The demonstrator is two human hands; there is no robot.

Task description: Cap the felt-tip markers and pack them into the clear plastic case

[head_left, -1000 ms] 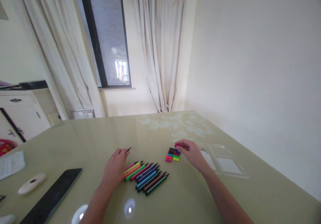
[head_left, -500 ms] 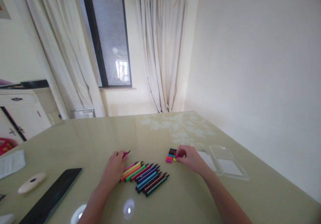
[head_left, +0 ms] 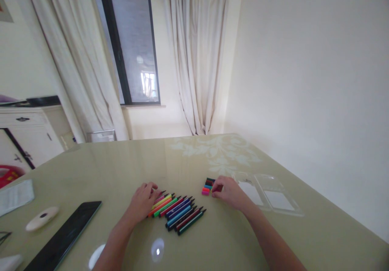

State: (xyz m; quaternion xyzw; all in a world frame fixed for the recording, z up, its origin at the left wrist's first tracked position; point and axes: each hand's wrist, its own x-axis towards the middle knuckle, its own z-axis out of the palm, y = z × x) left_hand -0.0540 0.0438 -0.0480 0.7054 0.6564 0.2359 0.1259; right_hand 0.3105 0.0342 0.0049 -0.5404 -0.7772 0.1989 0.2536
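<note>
A tablet (head_left: pixel 65 234) lay near on the left of the desk (head_left: pixel 227 238), a pale oval object (head_left: pixel 42 218) beside it. In the middle, uncapped markers (head_left: pixel 178 216) lay side by side in a slanting row, dark tips pointing away to the right. The left hand (head_left: pixel 144 200) rested at the row's left end, its fingers curled low; whether they gripped a marker could not be told. The right hand (head_left: pixel 226 192) was at the grouped caps (head_left: pixel 206 190), fingers drawn together, partly covering them; any cap inside was hidden. Just right of that hand lay an open clear case (head_left: pixel 259 186). Beyond stood curtains (head_left: pixel 200 52) and a window (head_left: pixel 133 44).
</note>
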